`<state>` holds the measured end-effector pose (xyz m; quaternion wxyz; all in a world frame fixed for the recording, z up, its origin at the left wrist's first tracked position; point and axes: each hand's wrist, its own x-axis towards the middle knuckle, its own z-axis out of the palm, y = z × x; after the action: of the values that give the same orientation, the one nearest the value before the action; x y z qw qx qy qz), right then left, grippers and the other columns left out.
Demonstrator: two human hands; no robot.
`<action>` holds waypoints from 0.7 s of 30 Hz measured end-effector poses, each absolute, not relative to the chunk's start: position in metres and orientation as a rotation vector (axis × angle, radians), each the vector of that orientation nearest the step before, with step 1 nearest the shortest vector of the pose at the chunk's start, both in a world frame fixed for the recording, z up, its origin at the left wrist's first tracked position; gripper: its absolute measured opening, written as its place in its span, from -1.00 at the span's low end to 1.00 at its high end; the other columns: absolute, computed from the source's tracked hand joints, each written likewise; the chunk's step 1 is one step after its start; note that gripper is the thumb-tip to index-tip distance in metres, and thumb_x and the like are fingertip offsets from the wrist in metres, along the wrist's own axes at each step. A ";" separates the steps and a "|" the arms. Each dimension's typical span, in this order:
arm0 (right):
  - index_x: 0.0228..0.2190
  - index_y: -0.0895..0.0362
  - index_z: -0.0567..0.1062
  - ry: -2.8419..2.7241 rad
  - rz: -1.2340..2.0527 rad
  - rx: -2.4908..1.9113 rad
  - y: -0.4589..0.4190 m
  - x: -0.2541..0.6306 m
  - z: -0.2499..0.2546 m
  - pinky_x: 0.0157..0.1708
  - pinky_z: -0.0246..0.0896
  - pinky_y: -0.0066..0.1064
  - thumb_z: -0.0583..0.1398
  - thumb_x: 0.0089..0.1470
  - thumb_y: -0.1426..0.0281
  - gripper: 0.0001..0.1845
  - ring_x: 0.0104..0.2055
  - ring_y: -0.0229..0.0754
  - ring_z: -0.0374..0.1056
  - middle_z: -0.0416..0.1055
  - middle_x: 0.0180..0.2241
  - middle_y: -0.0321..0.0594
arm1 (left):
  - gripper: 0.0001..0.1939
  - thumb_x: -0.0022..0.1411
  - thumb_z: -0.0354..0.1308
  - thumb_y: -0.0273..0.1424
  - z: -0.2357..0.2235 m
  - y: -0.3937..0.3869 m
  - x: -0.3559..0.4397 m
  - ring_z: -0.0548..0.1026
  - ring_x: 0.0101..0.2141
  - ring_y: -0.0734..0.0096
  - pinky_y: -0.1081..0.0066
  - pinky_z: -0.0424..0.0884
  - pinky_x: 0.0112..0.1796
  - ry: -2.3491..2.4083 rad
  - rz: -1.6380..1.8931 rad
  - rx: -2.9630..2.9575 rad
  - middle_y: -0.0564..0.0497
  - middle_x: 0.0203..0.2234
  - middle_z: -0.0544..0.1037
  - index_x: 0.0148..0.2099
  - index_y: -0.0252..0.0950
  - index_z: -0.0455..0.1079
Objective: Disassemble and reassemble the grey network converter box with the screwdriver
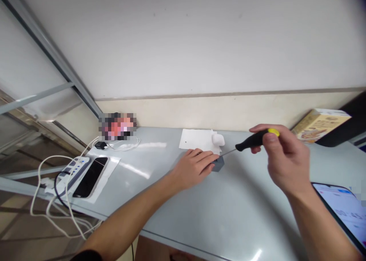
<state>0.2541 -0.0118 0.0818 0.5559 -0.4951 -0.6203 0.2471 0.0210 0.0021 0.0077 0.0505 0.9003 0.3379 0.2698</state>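
Note:
My right hand (286, 158) is closed around the black handle of a screwdriver (251, 140) with a yellow end cap. Its thin metal shaft slants down to the left, and the tip reaches a small dark grey angular block (219, 165) on the table. My left hand (194, 167) lies over the block and grips it, its fingers covering most of the top. Whether the tip sits in a screw is hidden by the fingertips. Just behind the block are a white sheet of paper (196, 138) with a tiny dark speck and a crumpled white tissue (218, 140).
A phone (90, 177) lies at the left beside a white power strip (74, 171) with looped cables. A black charger plug (100, 145) is behind them. At the right are a yellow food box (320, 125) and a lit phone (340, 207). A wall closes the back.

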 end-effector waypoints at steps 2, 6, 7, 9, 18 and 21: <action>-0.18 -0.26 0.59 -1.489 0.634 -1.129 -0.011 0.253 0.088 -0.32 0.21 0.01 0.16 0.21 -0.15 -0.65 -0.40 0.10 0.31 0.39 -0.47 -0.13 | -0.66 0.58 -0.07 -0.36 0.007 0.002 0.021 0.54 -0.04 0.29 0.25 0.45 0.00 1.033 0.814 2.755 -0.05 0.10 0.61 0.24 -0.22 0.41; -0.12 -0.27 0.62 -1.528 0.792 -1.048 -0.005 0.249 0.094 -0.31 0.15 -0.01 0.18 0.20 -0.13 -0.63 -0.39 0.09 0.28 0.41 -0.43 -0.13 | -0.65 0.58 -0.09 -0.35 0.007 0.003 0.021 0.53 -0.04 0.30 0.27 0.45 0.00 1.038 0.807 2.787 -0.07 0.10 0.61 0.24 -0.24 0.42; -0.10 -0.28 0.61 -1.517 0.805 -1.045 -0.003 0.248 0.093 -0.32 0.13 -0.01 0.17 0.22 -0.13 -0.62 -0.39 0.09 0.27 0.39 -0.45 -0.13 | -0.65 0.58 -0.09 -0.35 0.007 0.003 0.021 0.53 -0.04 0.31 0.27 0.45 -0.01 1.044 0.806 2.798 -0.07 0.09 0.61 0.24 -0.25 0.42; -0.11 -0.29 0.59 -1.448 0.799 -1.043 0.000 0.246 0.087 -0.33 0.08 -0.03 0.16 0.24 -0.12 -0.65 -0.42 0.06 0.23 0.33 -0.48 -0.15 | -0.64 0.58 -0.10 -0.36 0.007 0.003 0.020 0.53 -0.06 0.31 0.28 0.45 -0.03 1.047 0.794 2.836 -0.08 0.08 0.61 0.23 -0.25 0.42; -0.33 -0.21 0.57 -0.873 0.790 -1.154 0.017 0.256 0.038 -0.43 -0.06 -0.13 0.20 0.22 -0.11 -0.68 -0.45 -0.04 0.09 0.16 -0.49 -0.18 | -0.66 0.55 -0.09 -0.41 0.009 0.005 0.020 0.51 -0.17 0.35 0.34 0.40 -0.15 1.059 0.749 2.984 -0.04 -0.05 0.63 0.18 -0.25 0.45; -0.39 -0.15 0.54 -0.712 0.841 -1.161 0.024 0.261 0.027 -0.48 -0.03 -0.15 0.23 0.18 -0.14 -0.63 -0.47 -0.07 0.10 0.20 -0.52 -0.19 | -0.66 0.54 -0.08 -0.41 0.009 0.004 0.019 0.50 -0.21 0.37 0.35 0.39 -0.17 1.086 0.716 3.002 -0.01 -0.08 0.63 0.18 -0.22 0.45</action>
<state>0.2611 0.0242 0.0267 0.6966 -0.5204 -0.3191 0.3770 0.0195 0.0040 0.0095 -0.0650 0.9156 0.3314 0.2184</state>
